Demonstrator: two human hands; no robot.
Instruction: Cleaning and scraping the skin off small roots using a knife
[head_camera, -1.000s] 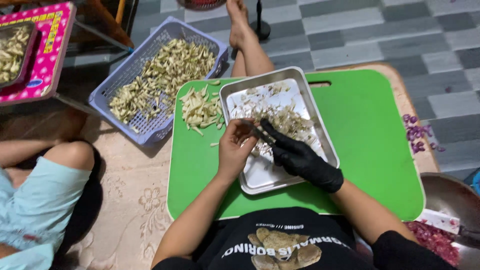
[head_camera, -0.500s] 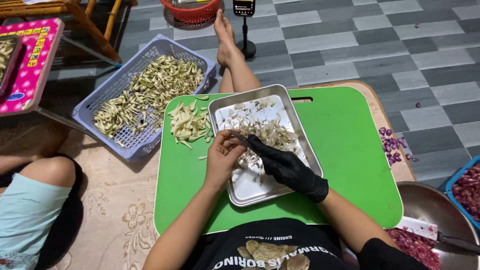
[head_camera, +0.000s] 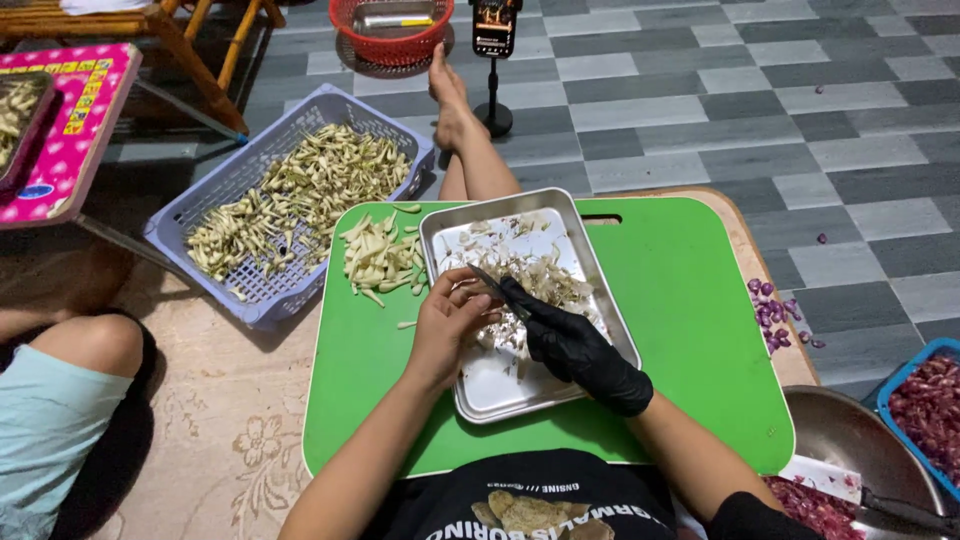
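I am sitting at a green cutting board (head_camera: 680, 330) lying on the counter, with a metal tray (head_camera: 500, 385) resting on it. My bare left hand (head_camera: 445, 325) is pinching a pale stalk piece (head_camera: 480, 297) over the tray. My gloved right hand (head_camera: 580, 350) is gripping a small knife (head_camera: 492, 284) against it.

steel tray (head_camera: 480, 395) | flat on green board | pale peelings (head_camera: 545, 270) heaped inside

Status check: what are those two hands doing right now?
Bare left hand pinching a pale piece. Gloved right hand working a knife. Both over metal tray. Nothing in the way.
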